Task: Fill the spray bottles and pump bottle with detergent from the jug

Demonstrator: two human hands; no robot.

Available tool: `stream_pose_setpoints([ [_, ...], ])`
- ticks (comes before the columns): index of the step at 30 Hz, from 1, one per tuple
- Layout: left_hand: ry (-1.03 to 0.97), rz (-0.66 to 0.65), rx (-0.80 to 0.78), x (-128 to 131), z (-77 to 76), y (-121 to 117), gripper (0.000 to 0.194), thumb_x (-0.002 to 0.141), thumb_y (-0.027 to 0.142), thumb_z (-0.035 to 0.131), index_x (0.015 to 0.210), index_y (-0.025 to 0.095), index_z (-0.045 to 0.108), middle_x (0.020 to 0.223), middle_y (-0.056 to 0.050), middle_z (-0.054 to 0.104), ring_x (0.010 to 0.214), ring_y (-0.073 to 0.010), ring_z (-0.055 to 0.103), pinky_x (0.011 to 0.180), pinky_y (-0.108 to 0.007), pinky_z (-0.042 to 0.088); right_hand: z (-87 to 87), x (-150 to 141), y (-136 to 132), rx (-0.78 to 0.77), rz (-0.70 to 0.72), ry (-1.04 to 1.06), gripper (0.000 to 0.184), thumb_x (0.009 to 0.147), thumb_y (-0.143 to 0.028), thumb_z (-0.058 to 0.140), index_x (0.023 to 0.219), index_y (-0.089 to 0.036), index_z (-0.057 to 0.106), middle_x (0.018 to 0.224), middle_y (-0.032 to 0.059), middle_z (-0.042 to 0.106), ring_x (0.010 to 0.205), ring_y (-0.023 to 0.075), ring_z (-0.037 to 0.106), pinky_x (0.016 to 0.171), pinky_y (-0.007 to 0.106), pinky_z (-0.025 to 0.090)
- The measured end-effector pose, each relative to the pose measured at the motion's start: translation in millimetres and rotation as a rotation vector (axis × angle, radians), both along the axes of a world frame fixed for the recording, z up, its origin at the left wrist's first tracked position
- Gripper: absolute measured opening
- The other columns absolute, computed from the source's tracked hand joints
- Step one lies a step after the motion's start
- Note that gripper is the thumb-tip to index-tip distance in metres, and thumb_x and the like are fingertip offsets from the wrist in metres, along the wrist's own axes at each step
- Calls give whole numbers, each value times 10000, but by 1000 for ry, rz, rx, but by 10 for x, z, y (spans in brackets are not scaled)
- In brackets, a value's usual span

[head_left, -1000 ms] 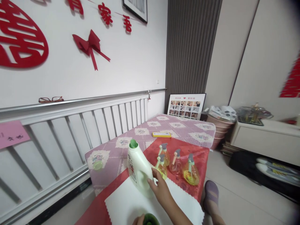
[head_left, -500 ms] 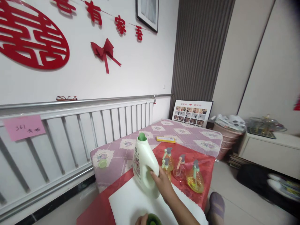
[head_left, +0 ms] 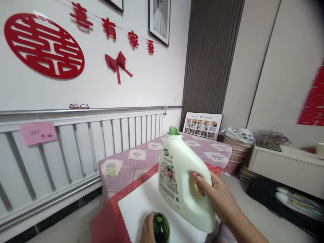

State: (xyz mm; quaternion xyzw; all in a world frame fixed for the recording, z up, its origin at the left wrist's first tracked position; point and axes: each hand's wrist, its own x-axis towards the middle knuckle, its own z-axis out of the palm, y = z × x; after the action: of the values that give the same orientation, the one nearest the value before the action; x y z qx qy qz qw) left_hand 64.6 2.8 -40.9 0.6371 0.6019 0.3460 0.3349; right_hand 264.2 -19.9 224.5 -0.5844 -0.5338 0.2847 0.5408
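Note:
My right hand (head_left: 219, 192) is closed round the handle of a large pale green detergent jug (head_left: 177, 182). The jug is raised and tilted slightly left, its mouth uncapped with a green spout (head_left: 173, 131) standing in it. At the bottom edge, my left hand (head_left: 148, 229) curls round the side of a dark green, glossy, rounded bottle (head_left: 162, 229) with a light green spot on top. The bottle stands over a white scalloped mat (head_left: 136, 209), below and left of the jug. Most of the left hand is cut off by the frame.
A small pale green cap (head_left: 111, 171) lies on the purple floral tablecloth (head_left: 118, 185). A red cloth (head_left: 108, 212) lies under the mat. Behind the table runs a white radiator (head_left: 113, 141); a pink basket (head_left: 234, 152) and a white cabinet (head_left: 286, 165) stand right.
The jug has come up and nearer in my right hand, moving right, and now hides the pump bottles seen before. More of the dark green bottle and my left hand shows.

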Motion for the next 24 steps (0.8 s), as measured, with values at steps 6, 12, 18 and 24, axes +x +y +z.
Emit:
stream_pose_setpoints([
  [6,-69,-42,65,-23,-67,25,1039,478,106,621,1452,-17,283,1536,-260,387,1452,-328,372,1224,-362,290,10,272,-362,-78,58,-101,373,726,-589,618,779,-224,566,490,-93,418,502,118,383,533,259,310],
  [12,-188,-49,26,-58,-249,5,1086,485,70,632,1479,31,195,1572,-240,344,1464,-299,363,1224,-336,283,-1,484,-520,-172,128,-185,466,650,-598,654,882,-194,645,488,-88,416,505,128,391,515,260,330],
  [18,-270,32,23,-177,-276,120,1053,539,106,650,1479,127,175,1539,-189,415,1418,-278,439,1191,-353,341,-165,586,-436,-249,271,-229,577,688,-614,674,1054,-168,668,650,-37,566,511,98,380,486,235,333],
  [24,-317,20,58,-373,-191,451,980,580,152,663,1448,165,207,1552,-184,393,1424,-281,426,1211,-398,316,-308,617,-353,-309,385,-272,545,727,-615,682,1081,-201,696,760,7,643,587,136,511,448,211,348],
])
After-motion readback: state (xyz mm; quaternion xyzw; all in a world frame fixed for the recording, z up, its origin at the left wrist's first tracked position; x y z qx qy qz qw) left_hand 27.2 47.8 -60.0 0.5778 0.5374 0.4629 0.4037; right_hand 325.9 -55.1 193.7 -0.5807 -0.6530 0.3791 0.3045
